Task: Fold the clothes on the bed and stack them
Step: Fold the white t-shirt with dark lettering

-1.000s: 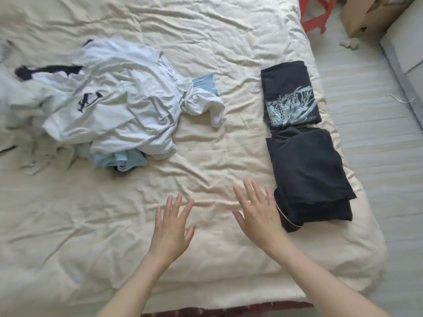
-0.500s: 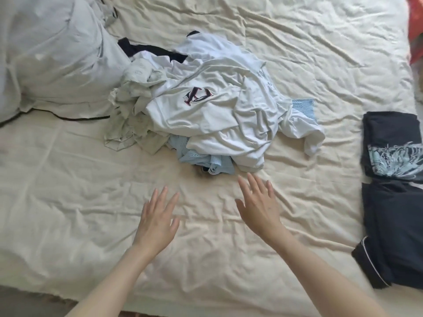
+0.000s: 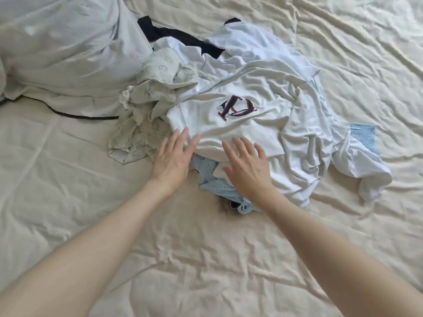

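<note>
Both forearms reached out over the cream bed sheet (image 3: pixel 68 179). The left hand (image 3: pixel 170 162) and right hand (image 3: pixel 248 169) lay flat with straight fingers, holding nothing, at the near edge of the white T-shirt (image 3: pixel 263 124) topping the clothes pile mid-bed. A light-blue knit (image 3: pixel 209 181) lay beneath them. Farther left sat a pillow (image 3: pixel 68 53).

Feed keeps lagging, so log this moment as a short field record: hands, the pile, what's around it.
left hand: open, fingertips at the white shirt's near edge
right hand: open, over the pile's near edge
white shirt: on top of the pile, dark emblem facing up
blue knit: under the shirt
pale green garment: crumpled, left side of the pile
pillow: far left
</note>
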`<state>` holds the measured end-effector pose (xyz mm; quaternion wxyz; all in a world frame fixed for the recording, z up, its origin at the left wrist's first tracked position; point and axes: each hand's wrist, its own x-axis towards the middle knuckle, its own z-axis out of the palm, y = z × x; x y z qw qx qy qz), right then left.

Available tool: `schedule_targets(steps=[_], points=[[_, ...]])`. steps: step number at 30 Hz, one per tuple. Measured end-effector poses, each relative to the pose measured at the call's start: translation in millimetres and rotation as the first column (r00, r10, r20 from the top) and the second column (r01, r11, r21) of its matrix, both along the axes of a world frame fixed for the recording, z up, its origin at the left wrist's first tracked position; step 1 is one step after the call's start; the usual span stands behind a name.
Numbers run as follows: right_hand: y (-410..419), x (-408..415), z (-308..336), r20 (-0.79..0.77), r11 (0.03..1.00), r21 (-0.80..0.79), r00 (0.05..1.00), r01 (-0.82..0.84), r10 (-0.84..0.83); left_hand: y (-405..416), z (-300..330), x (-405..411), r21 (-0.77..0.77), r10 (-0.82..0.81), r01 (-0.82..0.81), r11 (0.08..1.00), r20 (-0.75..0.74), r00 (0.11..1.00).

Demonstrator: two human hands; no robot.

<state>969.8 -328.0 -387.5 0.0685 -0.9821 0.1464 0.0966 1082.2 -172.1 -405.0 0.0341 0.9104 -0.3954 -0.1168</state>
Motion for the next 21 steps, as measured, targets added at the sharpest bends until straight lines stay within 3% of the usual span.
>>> schedule_targets(steps=[3, 5, 10, 16, 21], points=[[-2.7, 17.5, -19.1, -0.009, 0.998, -0.062, 1.000, -0.014, 0.014, -17.3, -17.0, 24.9, -0.015, -0.032, 0.033, 0.999, 0.044, 0.999], [-6.6, 21.1, -24.1, 0.068, 0.996, -0.085, 0.998, 0.016, -0.010, -21.5, -23.2, 35.0, -0.053, -0.064, 0.069, 0.996, 0.090, 0.994], [-17.2, 20.5, -11.9, 0.152, 0.976, 0.179, 0.977, 0.122, -0.150, -16.3, -11.2, 40.4, -0.271, -0.086, 0.102, 0.957, 0.072, 0.994], [-18.7, 4.3, 56.1, 0.188, 0.915, 0.337, 0.936, 0.222, -0.297, -21.0, 65.0, 36.5, -0.326, -0.181, 0.156, 0.932, -0.048, 0.982], [-43.9, 0.3, 156.0, 0.266, 0.805, 0.536, 0.855, 0.253, -0.445, -41.5, 163.0, 36.4, -0.390, -0.185, 0.089, 0.917, -0.215, 0.959]])
